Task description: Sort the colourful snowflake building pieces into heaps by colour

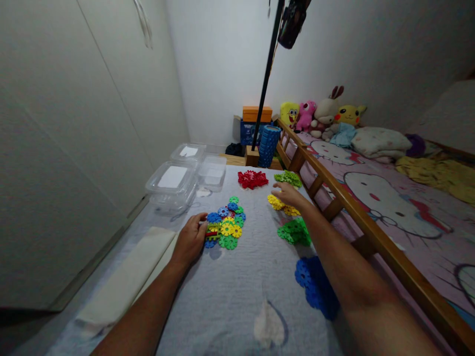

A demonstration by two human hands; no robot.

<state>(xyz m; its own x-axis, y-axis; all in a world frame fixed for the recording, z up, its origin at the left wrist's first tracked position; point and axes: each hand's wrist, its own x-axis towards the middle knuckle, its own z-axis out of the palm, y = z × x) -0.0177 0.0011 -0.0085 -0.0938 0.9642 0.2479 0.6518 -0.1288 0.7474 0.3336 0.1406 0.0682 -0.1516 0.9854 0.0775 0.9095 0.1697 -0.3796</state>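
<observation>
My left hand (pixel 191 238) rests on the cloth, fingers apart, at the left edge of a mixed pile of notched plastic discs (pixel 227 227) in blue, green, yellow and a little red. Beside its fingertips lies a lime-green piece with a red strip (pixel 213 234). Over on the right, my right hand (pixel 288 194) hovers above yellow discs (pixel 275 201), partly covering them; its fingers are slightly bent and apart, with nothing visible in them. Lime-green pieces (pixel 288 178) lie just beyond it, red pieces (pixel 253 179) to its left. Nearer me are green discs (pixel 295 231) and blue discs (pixel 315 284).
Clear lidded plastic boxes (pixel 172 177) stand at the back left. A folded cream cloth (pixel 128 282) lies along the left side. The wooden bed rail (pixel 347 205) borders the table on the right. A black pole (pixel 265 79) rises behind the table.
</observation>
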